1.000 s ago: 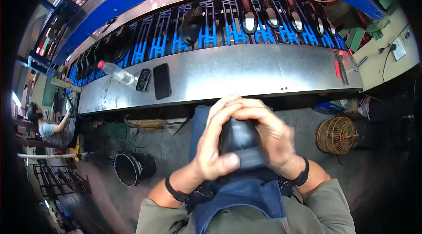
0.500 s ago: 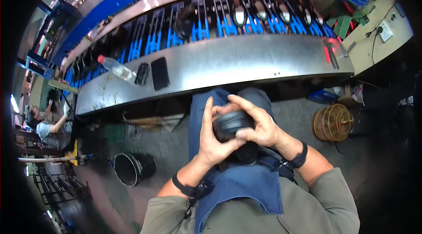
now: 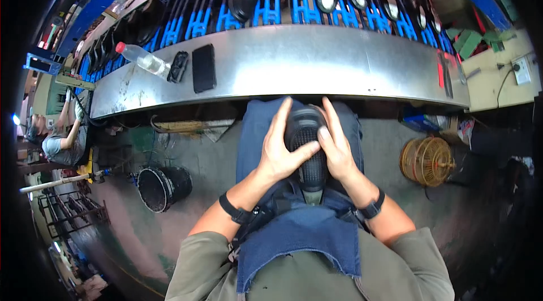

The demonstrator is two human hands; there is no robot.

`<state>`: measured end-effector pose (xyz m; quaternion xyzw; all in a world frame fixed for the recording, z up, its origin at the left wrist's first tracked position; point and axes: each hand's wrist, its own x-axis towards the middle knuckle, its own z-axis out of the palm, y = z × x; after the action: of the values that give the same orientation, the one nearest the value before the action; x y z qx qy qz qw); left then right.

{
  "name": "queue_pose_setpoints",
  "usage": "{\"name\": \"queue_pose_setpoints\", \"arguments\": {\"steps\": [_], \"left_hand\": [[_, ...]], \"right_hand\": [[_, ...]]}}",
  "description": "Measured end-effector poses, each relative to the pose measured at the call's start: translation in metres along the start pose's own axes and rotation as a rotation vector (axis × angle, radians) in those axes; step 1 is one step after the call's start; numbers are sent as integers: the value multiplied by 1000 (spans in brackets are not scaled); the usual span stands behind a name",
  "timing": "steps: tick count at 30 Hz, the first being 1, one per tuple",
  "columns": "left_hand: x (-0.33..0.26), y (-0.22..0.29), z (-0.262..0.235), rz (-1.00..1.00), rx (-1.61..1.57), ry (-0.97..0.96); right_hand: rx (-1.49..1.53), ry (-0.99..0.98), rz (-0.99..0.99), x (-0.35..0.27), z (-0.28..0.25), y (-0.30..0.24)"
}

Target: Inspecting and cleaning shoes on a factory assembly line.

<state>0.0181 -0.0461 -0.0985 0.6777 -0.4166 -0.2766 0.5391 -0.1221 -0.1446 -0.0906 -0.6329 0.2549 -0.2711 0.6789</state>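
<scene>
A black shoe (image 3: 310, 172) lies lengthwise over my lap, its textured sole turned up and its wider end pointing away from me. My left hand (image 3: 280, 153) wraps the shoe's left side, with the thumb laid across the sole. On the opposite side my right hand (image 3: 338, 154) holds it too, thumb on the sole near the left thumb. Both hands' fingers point away along the shoe's edges, and their tips partly pass behind it. The shoe's upper faces down and is hidden. Beneath it, a blue apron (image 3: 300, 244) covers my lap.
Ahead runs a metal bench (image 3: 294, 63) bearing a bottle (image 3: 144, 61), a phone (image 3: 204, 68) and a red-handled tool (image 3: 442, 72). Behind it, blue racks (image 3: 305, 10) carry several shoes. A bucket (image 3: 164, 189) and round yellow basket (image 3: 427, 161) flank me. Another person (image 3: 62, 140) works far left.
The shoe has been tipped so that its sole faces up toward me. My hands have shifted from around its end to its two sides. The view has also moved.
</scene>
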Motion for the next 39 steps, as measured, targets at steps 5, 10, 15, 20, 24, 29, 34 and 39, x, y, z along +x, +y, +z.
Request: {"name": "queue_pose_setpoints", "arguments": {"steps": [5, 10, 15, 20, 24, 29, 34, 39], "left_hand": [[87, 40, -28, 19, -60, -168], [267, 17, -158, -40, -83, 470], [365, -110, -290, -218, -496, 577], [426, -213, -231, -512, -681, 775], [404, -222, -256, -757, -361, 651], [338, -73, -171, 57, 624, 184], [313, 200, -70, 1347, 490, -325], [434, 277, -47, 985, 996, 68]], "right_hand": [[122, -123, -20, 50, -40, -2], [-301, 54, 154, 205, -130, 3], [-1034, 306, -76, 363, -158, 69], [-1423, 363, 53, 449, -124, 98], [-1169, 253, -36, 437, -134, 76], [-46, 52, 257, 294, -213, 2], [-611, 354, 71, 102, -204, 35], [-872, 646, -160, 52, -154, 57]]}}
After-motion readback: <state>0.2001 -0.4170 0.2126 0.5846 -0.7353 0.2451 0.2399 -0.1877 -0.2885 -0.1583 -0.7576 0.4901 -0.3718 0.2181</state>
